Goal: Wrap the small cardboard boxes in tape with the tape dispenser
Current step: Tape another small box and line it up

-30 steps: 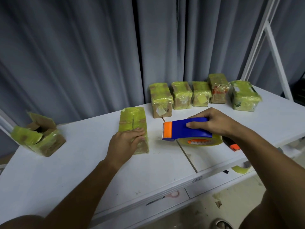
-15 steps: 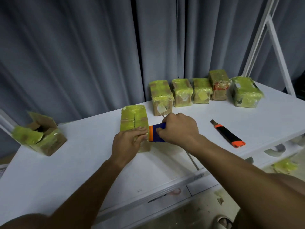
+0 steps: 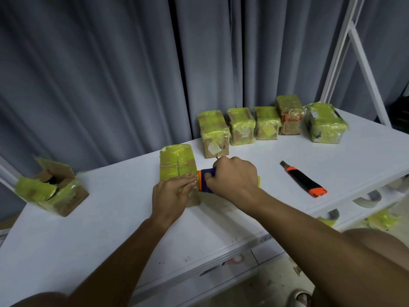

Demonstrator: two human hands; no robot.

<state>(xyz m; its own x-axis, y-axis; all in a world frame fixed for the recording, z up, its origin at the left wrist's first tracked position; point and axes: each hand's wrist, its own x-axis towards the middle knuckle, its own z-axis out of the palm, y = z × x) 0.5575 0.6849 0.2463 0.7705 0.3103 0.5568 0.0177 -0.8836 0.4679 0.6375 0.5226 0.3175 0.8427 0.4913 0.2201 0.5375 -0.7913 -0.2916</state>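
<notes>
The box you are taping (image 3: 178, 167) lies flat near the middle of the white table (image 3: 110, 229), its long side running from near to far, its far half covered in yellow-green tape and its near half under your left hand (image 3: 171, 196). That hand lies on top of it with the fingers (image 3: 188, 179) laid out straight, their tips reaching the box's right edge. Your right hand (image 3: 234, 181) is curled round the tape dispenser (image 3: 204, 181), whose orange and blue nose butts against the right side of the box just beside your left fingertips; only a sliver of the yellow tape roll shows past your right wrist. To the right of that hand the table lies bare up to the black and orange utility knife (image 3: 304, 182), which lies well apart from the dispenser and points toward the far side. Along the far edge, against the grey curtain (image 3: 110, 74), five taped boxes (image 3: 265, 125) stand in a row, the leftmost one (image 3: 213, 134) near the far right corner of your box. Far off to the left, close to the table's left edge, an opened box (image 3: 53, 189) sits with its flaps up. The near strip of the table between your forearms and the front edge shows only bare white surface, and scraps of yellow tape (image 3: 382, 219) hang below the right edge.
</notes>
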